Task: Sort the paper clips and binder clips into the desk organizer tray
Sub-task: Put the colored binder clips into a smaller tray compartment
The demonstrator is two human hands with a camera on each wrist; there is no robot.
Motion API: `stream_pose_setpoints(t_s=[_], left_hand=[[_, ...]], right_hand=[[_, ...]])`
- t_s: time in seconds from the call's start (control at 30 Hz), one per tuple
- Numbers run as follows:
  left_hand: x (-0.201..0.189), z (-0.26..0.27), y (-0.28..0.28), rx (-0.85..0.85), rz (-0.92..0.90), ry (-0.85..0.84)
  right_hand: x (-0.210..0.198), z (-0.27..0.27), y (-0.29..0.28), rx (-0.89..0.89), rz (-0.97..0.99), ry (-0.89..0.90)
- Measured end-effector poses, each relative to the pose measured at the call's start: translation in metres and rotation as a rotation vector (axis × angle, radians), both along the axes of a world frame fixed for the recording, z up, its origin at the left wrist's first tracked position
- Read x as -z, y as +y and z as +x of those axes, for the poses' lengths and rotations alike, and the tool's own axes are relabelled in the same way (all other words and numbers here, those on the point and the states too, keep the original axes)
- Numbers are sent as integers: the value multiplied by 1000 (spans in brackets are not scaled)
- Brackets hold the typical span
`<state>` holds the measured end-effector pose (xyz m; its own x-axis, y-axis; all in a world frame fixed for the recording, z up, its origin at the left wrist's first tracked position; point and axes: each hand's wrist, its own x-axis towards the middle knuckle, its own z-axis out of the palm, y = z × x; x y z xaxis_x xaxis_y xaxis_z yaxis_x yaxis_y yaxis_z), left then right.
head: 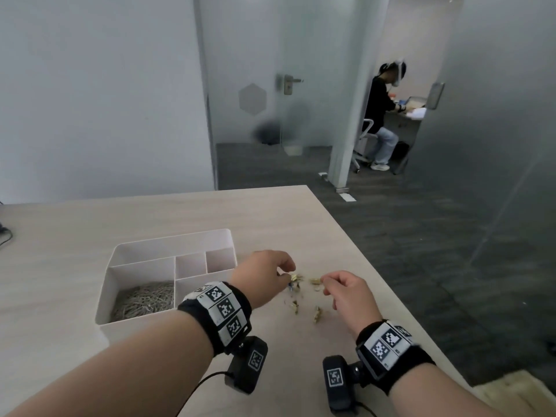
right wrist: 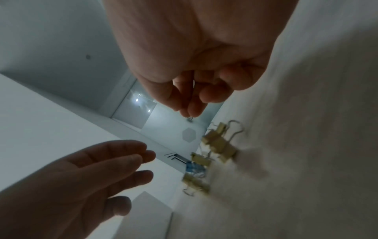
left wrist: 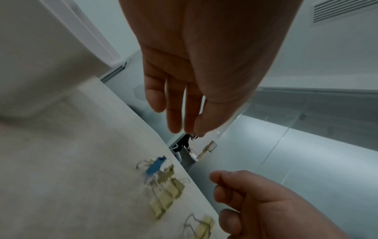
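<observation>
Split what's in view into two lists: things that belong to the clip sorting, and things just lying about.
Job:
organizer tray
paper clips
gold binder clips
blue binder clip
left hand
right hand

Lying about:
black cable
seated person
door handle

The desk organizer tray sat at lower left of centre on the surface, paper clips in its near-left compartment. Binder clips lay scattered just right of it.

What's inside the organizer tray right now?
The organizer tray holds a heap of silver paper clips in its large near-left compartment. The long back compartment and two small ones look empty. The left hand covers most of the near-right compartment, so its contents are unseen.
</observation>
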<state>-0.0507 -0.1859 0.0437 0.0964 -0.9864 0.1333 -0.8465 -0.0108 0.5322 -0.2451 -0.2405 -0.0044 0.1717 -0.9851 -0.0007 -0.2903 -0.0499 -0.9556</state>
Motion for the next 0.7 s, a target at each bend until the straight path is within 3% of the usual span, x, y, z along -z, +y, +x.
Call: stream_pose_setpoints(t_s=[0.2,0.33,0.57,0.7], left_hand=[[19,-6,-18,12,165,-130],[29,-5,-27,17,245,-241],[36,-2,-32,-15,188,-298],[31,2,-22,-52,40,-249]], right_hand=[[10,-10,1,-121,21,72],[11,-3,5,-242,18,289],[6,16,6,-361,-128,626],[8,26,1,-375,-134,742]])
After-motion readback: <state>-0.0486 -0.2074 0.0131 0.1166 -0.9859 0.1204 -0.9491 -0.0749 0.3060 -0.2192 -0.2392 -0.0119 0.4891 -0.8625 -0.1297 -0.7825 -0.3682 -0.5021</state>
